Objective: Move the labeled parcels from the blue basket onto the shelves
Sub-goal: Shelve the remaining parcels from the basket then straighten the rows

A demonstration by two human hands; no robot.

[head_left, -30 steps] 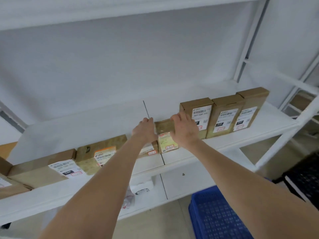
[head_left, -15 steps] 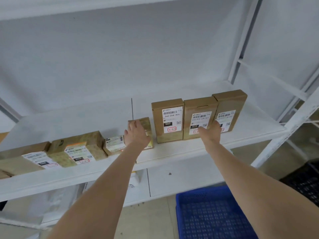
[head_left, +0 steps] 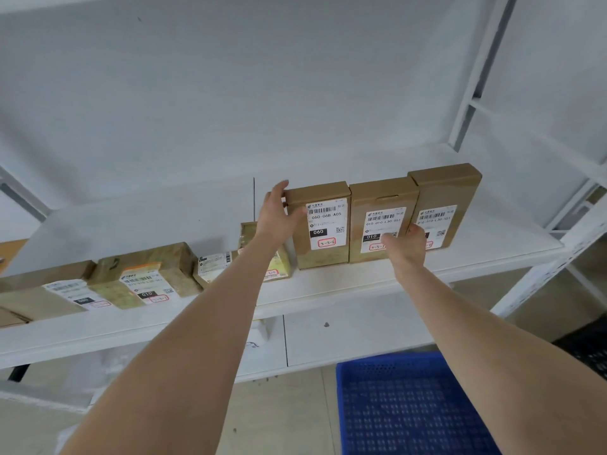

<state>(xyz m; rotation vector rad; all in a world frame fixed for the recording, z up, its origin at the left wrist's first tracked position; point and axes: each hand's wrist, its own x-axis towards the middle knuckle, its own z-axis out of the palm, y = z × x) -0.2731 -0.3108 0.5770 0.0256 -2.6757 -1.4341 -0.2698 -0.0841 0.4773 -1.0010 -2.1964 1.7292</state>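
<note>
**Both hands on the boxes on the shelf**

The left hand [head_left: 277, 213] holds the tall brown cardboard box marked 060 [head_left: 323, 224] by its top left corner. The fingers [head_left: 281, 188] go up along the box's left side, and the thumb lies on the front, next to the white label. This box stands upright on the white metal shelf [head_left: 345, 284].

Two more tall boxes stand in a row with it, side by side and touching. They are the middle brown cardboard box [head_left: 382, 218] and the right brown cardboard box [head_left: 446, 198]. Both have white labels marked 010.

The right hand [head_left: 407, 247] is against the low front of these two boxes, where they meet. One finger lies on the middle box's label. I cannot tell if this hand grips a box or only touches it.

Just left of the 060 box, partly behind the left arm, stands a small yellow parcel [head_left: 281, 267]. Further left on the same shelf lie a small brown parcel with a white label [head_left: 213, 264], a green-brown wrapped parcel [head_left: 170, 261] and a flat brown box [head_left: 39, 300].

The blue plastic basket [head_left: 410, 405] sits on the floor, near and to the right, below the shelf.
</note>
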